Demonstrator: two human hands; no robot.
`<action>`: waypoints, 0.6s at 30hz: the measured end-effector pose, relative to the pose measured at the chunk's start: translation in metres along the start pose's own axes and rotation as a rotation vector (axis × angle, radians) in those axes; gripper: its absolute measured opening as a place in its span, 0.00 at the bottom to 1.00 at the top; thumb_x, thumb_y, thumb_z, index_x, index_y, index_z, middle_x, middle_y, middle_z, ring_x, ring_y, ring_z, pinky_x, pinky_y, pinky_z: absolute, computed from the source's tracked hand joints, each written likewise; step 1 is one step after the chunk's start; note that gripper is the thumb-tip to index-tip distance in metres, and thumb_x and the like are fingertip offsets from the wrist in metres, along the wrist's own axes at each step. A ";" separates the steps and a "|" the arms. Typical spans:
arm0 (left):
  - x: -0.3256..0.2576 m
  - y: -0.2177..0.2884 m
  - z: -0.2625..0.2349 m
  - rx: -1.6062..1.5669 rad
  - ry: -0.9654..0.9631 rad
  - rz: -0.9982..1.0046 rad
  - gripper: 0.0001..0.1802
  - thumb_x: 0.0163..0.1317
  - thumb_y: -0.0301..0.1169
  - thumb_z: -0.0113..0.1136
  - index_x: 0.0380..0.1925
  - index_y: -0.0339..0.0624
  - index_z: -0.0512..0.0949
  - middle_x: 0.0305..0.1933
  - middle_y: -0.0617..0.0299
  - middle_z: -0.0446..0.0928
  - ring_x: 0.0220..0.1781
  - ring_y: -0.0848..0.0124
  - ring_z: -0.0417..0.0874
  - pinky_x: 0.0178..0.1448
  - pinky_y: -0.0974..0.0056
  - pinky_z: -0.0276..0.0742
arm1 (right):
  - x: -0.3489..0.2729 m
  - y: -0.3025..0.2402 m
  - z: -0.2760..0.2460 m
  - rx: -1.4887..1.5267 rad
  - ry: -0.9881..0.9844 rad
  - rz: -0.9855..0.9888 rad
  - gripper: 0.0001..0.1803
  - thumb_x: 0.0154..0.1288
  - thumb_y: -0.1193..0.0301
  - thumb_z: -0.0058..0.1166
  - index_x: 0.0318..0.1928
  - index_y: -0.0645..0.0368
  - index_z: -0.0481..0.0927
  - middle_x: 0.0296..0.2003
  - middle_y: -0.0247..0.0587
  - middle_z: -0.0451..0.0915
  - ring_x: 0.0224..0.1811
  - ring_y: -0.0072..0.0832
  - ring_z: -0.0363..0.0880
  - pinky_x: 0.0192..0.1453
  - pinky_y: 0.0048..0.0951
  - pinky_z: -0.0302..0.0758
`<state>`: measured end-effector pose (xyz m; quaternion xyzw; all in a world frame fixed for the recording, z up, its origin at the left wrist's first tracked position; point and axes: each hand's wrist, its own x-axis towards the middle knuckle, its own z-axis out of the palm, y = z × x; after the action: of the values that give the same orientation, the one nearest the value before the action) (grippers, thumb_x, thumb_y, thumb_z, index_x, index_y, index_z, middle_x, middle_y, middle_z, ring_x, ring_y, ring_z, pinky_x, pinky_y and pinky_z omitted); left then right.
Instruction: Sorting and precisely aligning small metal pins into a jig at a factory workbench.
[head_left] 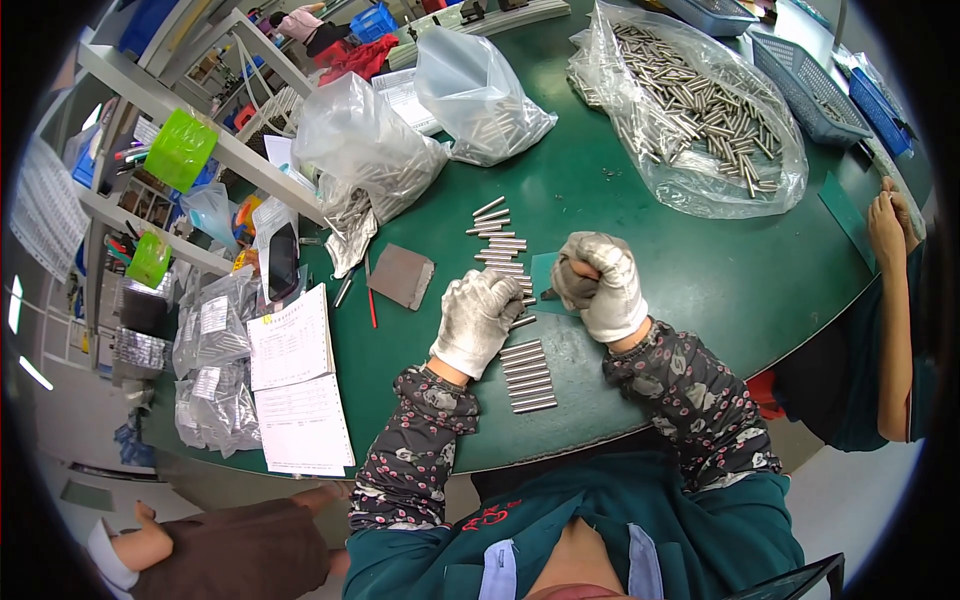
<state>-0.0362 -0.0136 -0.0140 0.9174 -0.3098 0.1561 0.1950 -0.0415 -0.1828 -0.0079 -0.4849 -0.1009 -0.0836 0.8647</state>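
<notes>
Left hand point(477, 322), white knit glove, fingers curled down flat on smooth steel pins point(527, 376) rowed on green bench point(640, 210); sideways nudge likely rolls round pins out of row. Right hand point(600, 283) fisted, fingers clamped on something dark, unidentifiable; crinkled clear bag point(700, 110) holds loose pins.

A round green table point(640, 200) on pale floor point(860, 500); grey shelving point(150, 100) left, perhaps a window behind.
</notes>
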 end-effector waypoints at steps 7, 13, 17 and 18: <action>-0.002 -0.002 0.000 -0.029 0.010 0.002 0.10 0.41 0.27 0.63 0.25 0.46 0.75 0.29 0.64 0.74 0.35 0.63 0.74 0.38 0.60 0.70 | -0.001 -0.007 0.001 0.052 -0.024 0.076 0.23 0.60 0.58 0.42 0.13 0.53 0.56 0.07 0.29 0.51 0.09 0.21 0.51 0.14 0.23 0.53; -0.001 -0.001 0.000 -0.020 0.004 0.004 0.08 0.42 0.27 0.62 0.25 0.46 0.74 0.28 0.63 0.74 0.34 0.62 0.74 0.37 0.59 0.69 | 0.000 -0.005 -0.002 0.160 -0.039 0.065 0.24 0.60 0.56 0.42 0.12 0.53 0.56 0.07 0.28 0.51 0.07 0.22 0.50 0.14 0.24 0.54; 0.005 -0.002 -0.002 -0.027 0.002 0.020 0.09 0.41 0.25 0.62 0.25 0.45 0.75 0.27 0.63 0.74 0.32 0.62 0.74 0.36 0.60 0.69 | 0.005 -0.008 -0.002 0.170 -0.099 0.047 0.23 0.62 0.57 0.40 0.13 0.53 0.57 0.07 0.28 0.52 0.09 0.22 0.53 0.15 0.24 0.54; 0.004 -0.002 -0.002 -0.044 0.001 0.015 0.10 0.40 0.24 0.63 0.26 0.44 0.75 0.27 0.63 0.74 0.32 0.62 0.74 0.36 0.61 0.70 | 0.003 -0.007 -0.001 0.173 -0.084 0.059 0.23 0.62 0.57 0.40 0.13 0.53 0.57 0.07 0.28 0.52 0.09 0.22 0.53 0.15 0.24 0.54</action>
<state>-0.0329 -0.0133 -0.0108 0.9104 -0.3200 0.1514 0.2140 -0.0404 -0.1879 -0.0020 -0.4141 -0.1298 -0.0287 0.9005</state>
